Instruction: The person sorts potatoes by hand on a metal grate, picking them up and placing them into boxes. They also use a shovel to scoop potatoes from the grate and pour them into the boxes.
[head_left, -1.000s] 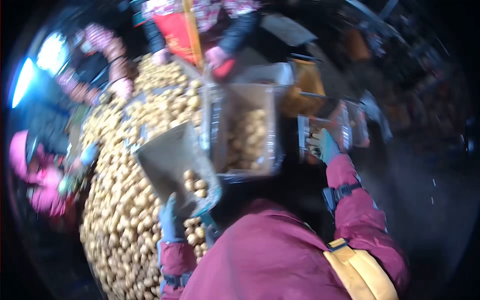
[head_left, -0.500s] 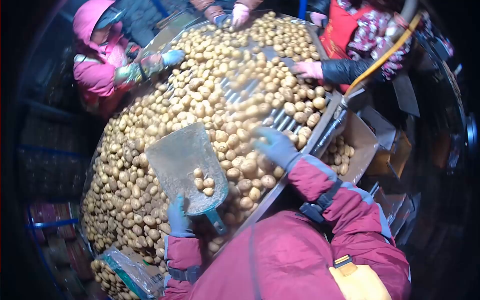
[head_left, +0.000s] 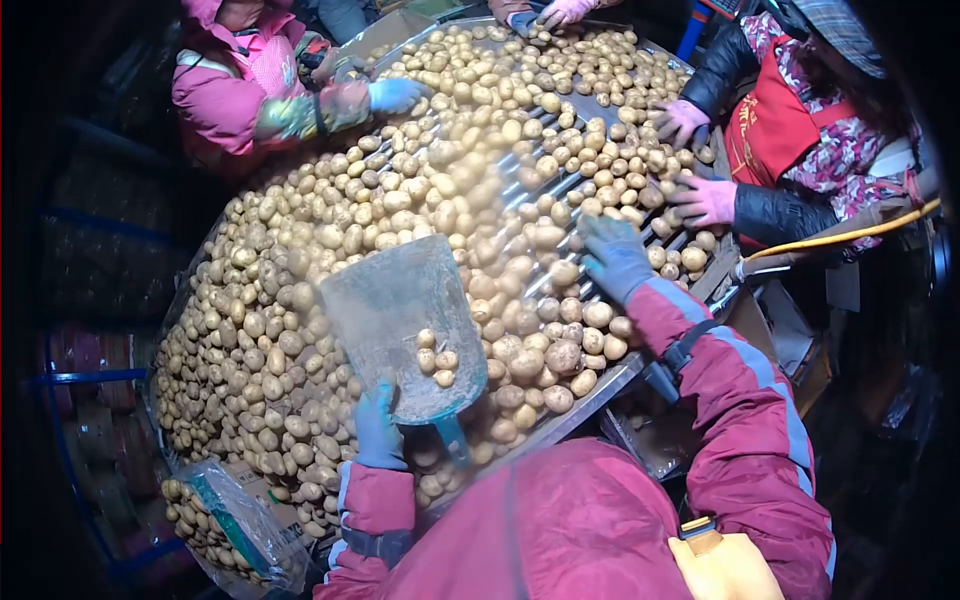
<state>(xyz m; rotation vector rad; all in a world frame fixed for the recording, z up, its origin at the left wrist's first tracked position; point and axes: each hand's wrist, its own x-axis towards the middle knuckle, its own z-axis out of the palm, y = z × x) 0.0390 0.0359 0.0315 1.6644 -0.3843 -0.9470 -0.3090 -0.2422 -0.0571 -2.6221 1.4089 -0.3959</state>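
Scoop (head_left: 398, 325) — left hand (head_left: 378, 430) grip closed | right hand (head_left: 612, 255) open over potatoes (head_left: 530, 350)

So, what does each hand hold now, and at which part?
The left hand holds the scoop at its near lower edge, beside the handle, with a few potatoes inside. The right hand holds nothing; it lies open over the potato pile.

Bright overhead light falls on the potatoes (head_left: 300, 300) (those mid-table smear with motion blur); the fisheye edges bend and sink into black.
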